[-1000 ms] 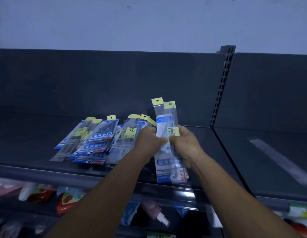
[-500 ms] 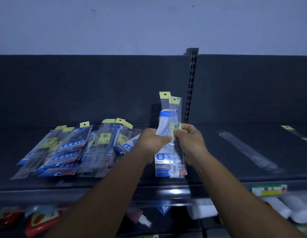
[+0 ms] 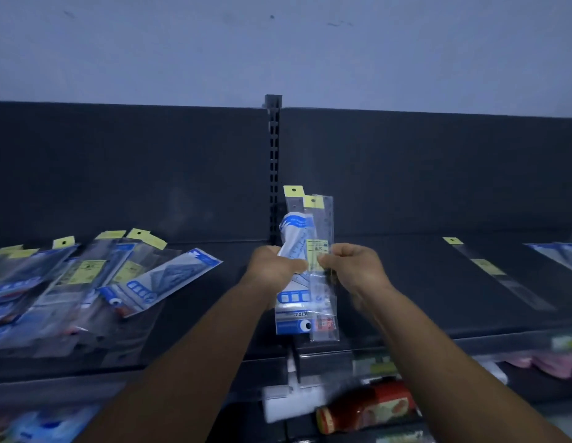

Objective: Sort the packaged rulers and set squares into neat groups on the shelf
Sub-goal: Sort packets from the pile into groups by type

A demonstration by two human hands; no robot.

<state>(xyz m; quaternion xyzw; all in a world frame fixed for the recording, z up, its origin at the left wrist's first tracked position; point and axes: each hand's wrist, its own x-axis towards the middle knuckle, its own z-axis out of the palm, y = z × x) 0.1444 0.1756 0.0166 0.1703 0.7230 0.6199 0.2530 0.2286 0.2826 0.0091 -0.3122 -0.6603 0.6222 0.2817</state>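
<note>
Plastic packs point(image 3: 305, 276) stand upright at twelve o'clock, pinched between my left hand point(image 3: 273, 266) and right hand point(image 3: 351, 266), fingers curled on them. My view has swung right: the loose pile point(image 3: 86, 282) now sits at ten o'clock, a lone ruler point(image 3: 498, 273) at two, likely the group to join.

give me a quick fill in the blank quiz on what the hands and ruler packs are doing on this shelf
1. The left hand and the right hand together hold a bundle of packs that stands ____.
2. The hang tabs at the top of the held packs are ____ in colour.
3. The messy pile of packs lies to the ____ of the hands.
4. A lone clear ruler pack lies flat on the shelf to the ____ of the hands.

Missing words: upright; yellow; left; right
</note>
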